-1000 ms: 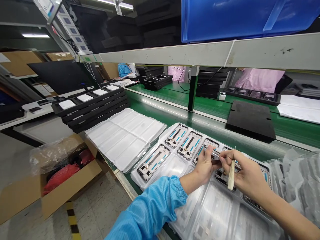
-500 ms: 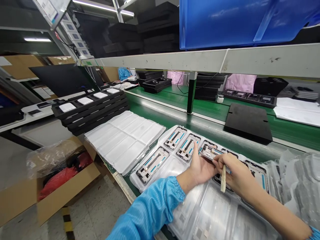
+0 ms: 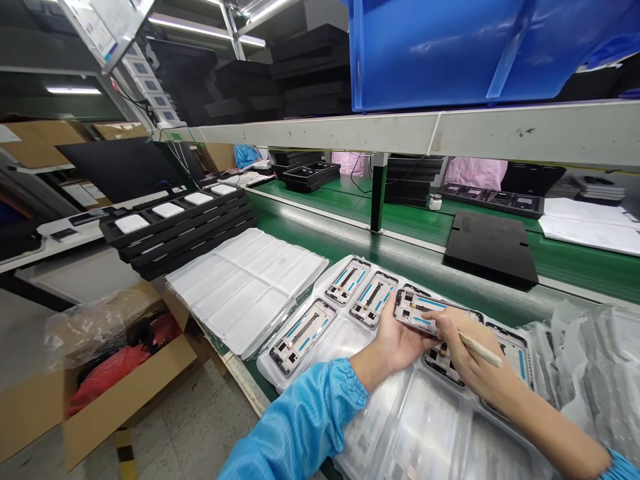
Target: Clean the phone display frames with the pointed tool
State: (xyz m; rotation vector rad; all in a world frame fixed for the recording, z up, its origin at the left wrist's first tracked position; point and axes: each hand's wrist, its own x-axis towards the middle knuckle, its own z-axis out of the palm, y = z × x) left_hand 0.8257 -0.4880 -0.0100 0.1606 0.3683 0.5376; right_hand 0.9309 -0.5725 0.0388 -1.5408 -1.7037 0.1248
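My left hand point(image 3: 393, 343) is closed around the near edge of a phone frame point(image 3: 415, 308), tilted above the tray, its inner side with blue strips and a dark flex cable facing up. In my right hand point(image 3: 470, 343) is a slim tool with a pale, wrapped-looking handle point(image 3: 481, 349). The fingertips of that hand are over the phone frame; the tool's tip is hidden by them. Beneath both hands lies a clear plastic tray point(image 3: 333, 343), with several similar phone frames point(image 3: 304, 337) in its pockets. My right forearm covers part of it.
An empty-looking white plastic tray point(image 3: 245, 287) lies to the left, beside stacked black trays point(image 3: 180, 230). More clear trays point(image 3: 595, 360) are piled at right. A black foam block point(image 3: 490, 250) sits behind. Overhead runs a shelf edge point(image 3: 310, 133) with a blue bin point(image 3: 450, 53).
My right hand has moved its fingertips onto the phone frame, and the pale tool handle has swung from hanging down to pointing right. The phone frame now shows more of its inner face.
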